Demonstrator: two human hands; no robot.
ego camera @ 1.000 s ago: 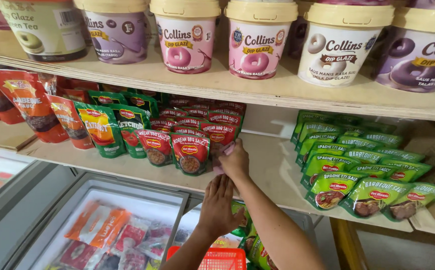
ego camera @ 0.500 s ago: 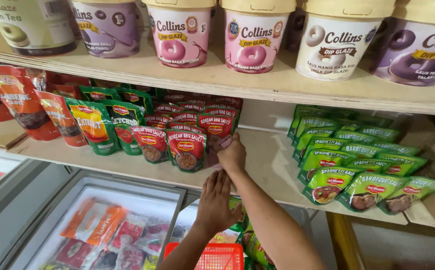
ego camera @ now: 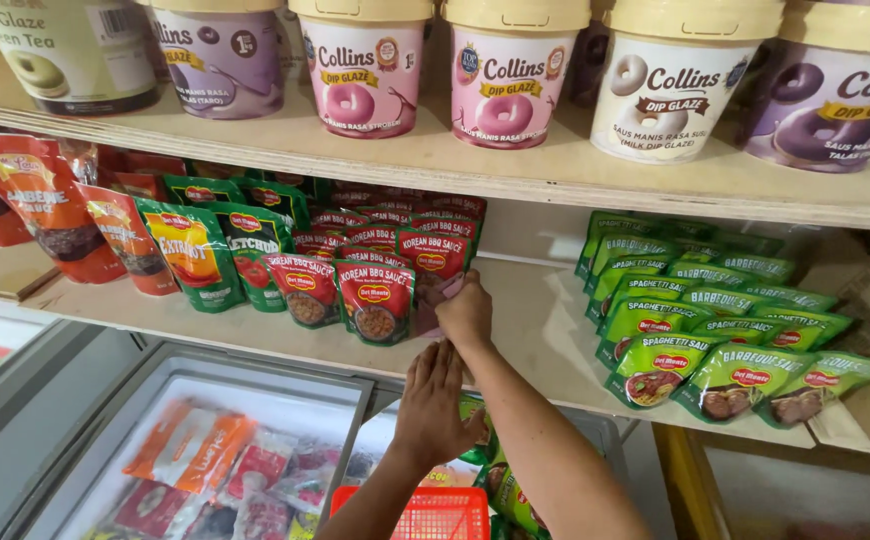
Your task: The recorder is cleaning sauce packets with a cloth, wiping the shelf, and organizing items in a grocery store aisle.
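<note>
Red sauce pouches (ego camera: 375, 300) are standing in rows on the middle wooden shelf (ego camera: 535, 330), with green ketchup pouches (ego camera: 220, 250) to their left, above a glass-topped freezer (ego camera: 205, 450). The left hand (ego camera: 433, 400) is being held flat with fingers spread over green packets above a red basket (ego camera: 425, 512). The right hand (ego camera: 467, 308) is being closed on the rightmost red pouch (ego camera: 433, 265); green sauce pouches (ego camera: 715, 320) are lying farther right.

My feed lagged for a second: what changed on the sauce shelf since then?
Little changed. The right hand stays against the red sauce pouches on the wooden shelf, and the left hand stays below its edge. The green pouches and tubs stayed put.
</note>
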